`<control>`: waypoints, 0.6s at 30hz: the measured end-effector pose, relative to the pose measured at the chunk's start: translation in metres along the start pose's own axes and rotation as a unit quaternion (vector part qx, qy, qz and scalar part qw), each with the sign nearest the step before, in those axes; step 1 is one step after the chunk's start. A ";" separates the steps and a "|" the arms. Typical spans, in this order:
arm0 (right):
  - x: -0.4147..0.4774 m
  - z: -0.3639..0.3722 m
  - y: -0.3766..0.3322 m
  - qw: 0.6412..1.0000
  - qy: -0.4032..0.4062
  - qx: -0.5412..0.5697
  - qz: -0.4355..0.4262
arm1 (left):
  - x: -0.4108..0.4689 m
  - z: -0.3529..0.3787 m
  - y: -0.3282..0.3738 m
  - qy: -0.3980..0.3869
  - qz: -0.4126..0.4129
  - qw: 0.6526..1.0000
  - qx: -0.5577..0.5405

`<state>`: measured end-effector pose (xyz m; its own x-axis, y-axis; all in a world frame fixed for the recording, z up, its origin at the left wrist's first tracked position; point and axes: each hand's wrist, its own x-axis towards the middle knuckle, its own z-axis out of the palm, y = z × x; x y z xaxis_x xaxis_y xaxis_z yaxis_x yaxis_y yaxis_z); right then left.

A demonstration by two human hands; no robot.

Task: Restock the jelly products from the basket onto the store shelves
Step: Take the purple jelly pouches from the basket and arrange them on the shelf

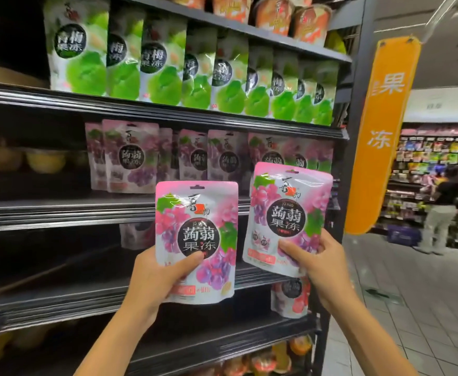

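Note:
My left hand [157,278] grips the lower left corner of a pink grape jelly pouch [198,229], held upright in front of the shelves. My right hand [320,267] pinches the bottom edge of a second, matching pouch [284,213], raised a little higher and to the right. Behind them, a row of the same purple grape pouches [130,158] stands on the middle shelf [67,207]. The basket is out of view.
Green plum jelly pouches [151,58] fill the shelf above, with orange jelly cups [290,17] on top. A red pouch [290,297] stands on a lower shelf. An orange aisle sign [382,131] hangs right. A person [442,210] stands in the far aisle on tiled floor.

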<state>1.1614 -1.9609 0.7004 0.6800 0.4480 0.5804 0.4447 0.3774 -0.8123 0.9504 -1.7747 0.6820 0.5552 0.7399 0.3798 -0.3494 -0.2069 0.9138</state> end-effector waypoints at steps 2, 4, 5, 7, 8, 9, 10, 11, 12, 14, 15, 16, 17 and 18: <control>0.019 0.001 0.004 1.000 -0.009 0.003 -0.007 | 0.009 0.007 0.003 0.011 0.008 1.000 0.002; 0.039 0.003 0.007 1.000 -0.009 -0.003 -0.018 | 0.019 0.013 0.006 0.019 0.012 1.000 0.000; 0.050 0.003 0.008 1.000 -0.008 0.001 -0.020 | 0.024 0.016 0.007 0.022 0.014 1.000 0.000; 0.073 0.006 0.012 1.000 -0.008 0.014 -0.019 | 0.035 0.020 0.008 0.026 0.016 1.000 0.002; 0.084 0.008 0.014 1.000 -0.009 0.019 -0.018 | 0.041 0.022 0.009 0.027 0.016 1.000 0.003; 0.096 0.010 0.015 1.000 -0.011 0.023 -0.018 | 0.045 0.024 0.010 0.027 0.017 0.999 0.005; 0.106 0.012 0.017 0.999 -0.014 0.025 -0.018 | 0.050 0.026 0.010 0.027 0.018 0.999 0.006; 0.116 0.014 0.018 0.999 -0.019 0.025 -0.019 | 0.054 0.028 0.010 0.027 0.020 0.999 0.008; 0.125 0.016 0.020 0.999 -0.024 0.020 -0.023 | 0.059 0.031 0.010 0.028 0.022 0.999 0.010; 0.140 0.022 0.021 0.999 -0.034 0.003 -0.032 | 0.066 0.035 0.009 0.036 0.027 0.999 0.010; 0.147 0.025 0.022 0.999 -0.037 -0.001 -0.033 | 0.070 0.037 0.008 0.040 0.029 0.999 0.009; 0.154 0.028 0.025 0.999 -0.041 0.002 -0.029 | 0.073 0.039 0.007 0.043 0.030 0.999 0.008; 0.160 0.031 0.027 0.999 -0.043 0.007 -0.024 | 0.075 0.041 0.005 0.044 0.030 0.999 0.007; 0.166 0.035 0.029 0.999 -0.044 0.010 -0.022 | 0.077 0.043 0.004 0.043 0.030 0.999 0.007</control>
<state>1.2666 -1.8475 0.7752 0.6052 0.4995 0.6199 0.4609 0.4150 -0.7844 1.0244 -1.7464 0.7211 0.4670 0.7780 0.4204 -0.3687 -0.2608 0.8922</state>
